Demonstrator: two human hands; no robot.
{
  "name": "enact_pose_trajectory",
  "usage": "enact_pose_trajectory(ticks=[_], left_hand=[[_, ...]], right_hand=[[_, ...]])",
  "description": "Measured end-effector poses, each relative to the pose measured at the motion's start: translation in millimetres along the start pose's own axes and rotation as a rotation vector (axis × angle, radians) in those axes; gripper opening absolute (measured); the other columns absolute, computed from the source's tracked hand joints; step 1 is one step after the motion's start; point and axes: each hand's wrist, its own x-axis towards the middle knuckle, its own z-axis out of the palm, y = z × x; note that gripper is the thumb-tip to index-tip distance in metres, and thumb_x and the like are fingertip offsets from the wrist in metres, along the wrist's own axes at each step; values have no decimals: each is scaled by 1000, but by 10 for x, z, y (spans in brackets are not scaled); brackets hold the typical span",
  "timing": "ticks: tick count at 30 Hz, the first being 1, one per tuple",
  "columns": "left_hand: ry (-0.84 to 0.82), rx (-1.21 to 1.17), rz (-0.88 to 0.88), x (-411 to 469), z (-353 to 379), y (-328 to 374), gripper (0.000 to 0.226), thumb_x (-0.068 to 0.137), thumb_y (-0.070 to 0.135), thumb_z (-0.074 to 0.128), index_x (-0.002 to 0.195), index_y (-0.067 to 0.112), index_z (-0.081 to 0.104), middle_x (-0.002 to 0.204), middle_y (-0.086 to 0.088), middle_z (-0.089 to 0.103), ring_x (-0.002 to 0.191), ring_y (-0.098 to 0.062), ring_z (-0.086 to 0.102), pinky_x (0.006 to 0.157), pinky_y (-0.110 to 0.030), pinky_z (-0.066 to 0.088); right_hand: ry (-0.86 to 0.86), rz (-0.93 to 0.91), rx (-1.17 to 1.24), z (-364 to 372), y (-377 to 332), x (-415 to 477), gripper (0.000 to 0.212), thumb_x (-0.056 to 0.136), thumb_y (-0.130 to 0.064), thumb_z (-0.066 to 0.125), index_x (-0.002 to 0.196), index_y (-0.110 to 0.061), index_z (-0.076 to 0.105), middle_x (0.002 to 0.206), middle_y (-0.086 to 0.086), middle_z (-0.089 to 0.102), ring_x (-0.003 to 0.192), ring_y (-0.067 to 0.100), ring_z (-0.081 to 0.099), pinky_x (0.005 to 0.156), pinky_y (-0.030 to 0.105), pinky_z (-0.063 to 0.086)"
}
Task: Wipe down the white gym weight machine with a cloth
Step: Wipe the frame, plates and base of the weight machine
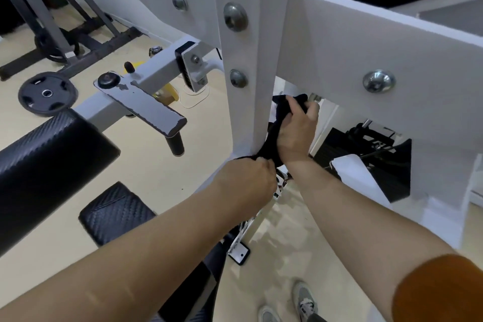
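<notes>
Gym floor (146, 165), pale beige; weight plate (47, 93) lying flat at far left, black padded rollers (52, 154) near it.

Item: white machine, upright post (251, 60) bolted to a cross beam (366, 42).

Item: black cloth (270, 138), bunched against the post's lower right edge, below the beam.

Left hand (248, 178): fingers curled tight on the cloth's lower end.

Right hand (298, 128): fingers gripping the upper end, thumb over the fabric.

Handling note: judged mid-wipe of the post. Keep the cloth taut between both grips and pressed to the paint, draw it along the full edge, then turn to a fresh fold for the bolt heads.
</notes>
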Motion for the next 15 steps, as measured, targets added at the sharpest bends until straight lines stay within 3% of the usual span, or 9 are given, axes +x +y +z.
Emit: enact_pose_trajectory(ticks=[1, 3, 4, 5, 6, 8, 11, 13, 15], left_hand=[[-17, -47, 48, 64, 55, 55, 31, 78, 5, 51, 105, 10, 66, 91, -4, 56, 68, -15, 41, 46, -30, 25], [5, -57, 92, 244, 187, 151, 46, 82, -11, 25, 118, -5, 52, 116, -21, 49, 97, -28, 48, 67, -35, 41], [17, -76, 90, 316, 186, 159, 46, 84, -11, 23, 122, -7, 49, 124, -26, 46, 107, -33, 46, 77, -39, 45], [15, -47, 90, 359, 197, 166, 42, 88, -9, 26, 124, -7, 48, 128, -29, 44, 113, -36, 44, 86, -42, 46], [-4, -14, 93, 380, 223, 177, 38, 90, -6, 30, 123, -7, 49, 129, -29, 45, 115, -38, 43, 92, -43, 45], [-78, -10, 119, 398, 270, 200, 33, 92, -2, 37, 121, -6, 53, 126, -27, 50, 115, -38, 44, 99, -45, 41], [-193, -99, 155, 366, 329, 158, 24, 89, 0, 44, 108, 2, 60, 115, -18, 61, 109, -34, 50, 100, -43, 42], [-195, -121, 170, 345, 375, 111, 22, 88, 0, 44, 101, 5, 61, 109, -14, 64, 104, -31, 53, 95, -40, 45], [-143, -183, 113, 339, 395, 63, 21, 91, 5, 42, 99, 9, 61, 105, -10, 64, 92, -23, 55, 82, -32, 49]], right_hand=[[39, 36, 10, 10, -37, 88, 38, 89, 6, 45, 116, -5, 69, 89, 1, 45, 106, 32, 51, 98, 28, 37], [102, -13, -36, 38, -65, 193, 30, 84, 11, 48, 101, 4, 72, 71, -9, 29, 101, 47, 55, 97, 45, 39], [111, -47, -57, 66, -55, 198, 30, 83, 11, 49, 101, 3, 72, 74, -2, 40, 103, 52, 53, 98, 50, 38], [92, -22, -57, 105, -37, 170, 35, 86, 7, 48, 111, -2, 71, 93, 13, 52, 112, 49, 49, 103, 44, 33], [43, 53, -39, 144, -8, 107, 41, 91, 2, 45, 124, -10, 65, 121, 22, 49, 122, 42, 44, 105, 32, 27], [-29, 147, 47, 179, 84, -75, 46, 98, -7, 41, 142, -16, 47, 143, 19, 38, 131, 31, 40, 98, 19, 26], [-259, 477, 252, 144, 233, -479, 49, 97, -5, 48, 144, -2, 35, 119, 8, 56, 118, 30, 54, 68, 13, 35], [-409, 601, 415, 91, 297, -761, 43, 92, 8, 52, 134, 9, 40, 96, -5, 51, 98, 24, 61, 57, 2, 37], [-311, 651, 494, 105, 285, -745, 32, 94, 4, 53, 126, 6, 49, 88, -6, 52, 81, 14, 56, 56, -2, 36]])
